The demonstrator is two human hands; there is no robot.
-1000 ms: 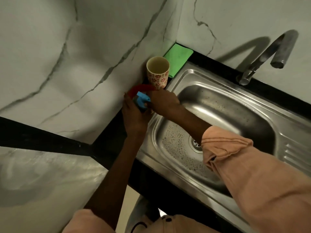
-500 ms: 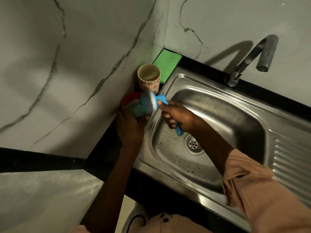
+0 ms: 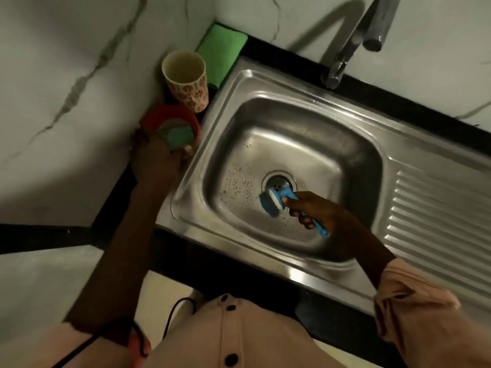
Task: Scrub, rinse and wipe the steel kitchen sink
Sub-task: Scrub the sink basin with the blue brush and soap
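A: Sink (image 3: 265, 83) sat in the black surface (image 3: 265, 266), long axis running from the corner wall toward the ribbed drainboard (image 3: 438, 216). Right hand (image 3: 321, 211) had a closed grip on the blue brush (image 3: 276, 201), bristle head on the basin floor just beside the drain (image 3: 277, 181).

B: Left?

A: Left hand (image 3: 156, 160) gripped the red soap bowl (image 3: 170, 123), beside the floral cup (image 3: 186, 78).

B: Brush heading?

A: Handle pointed back toward the person, head toward the drain. My read: scrubbing was barely begun. Press flat, use short overlapping strokes, work walls and corners too, not only the floor.
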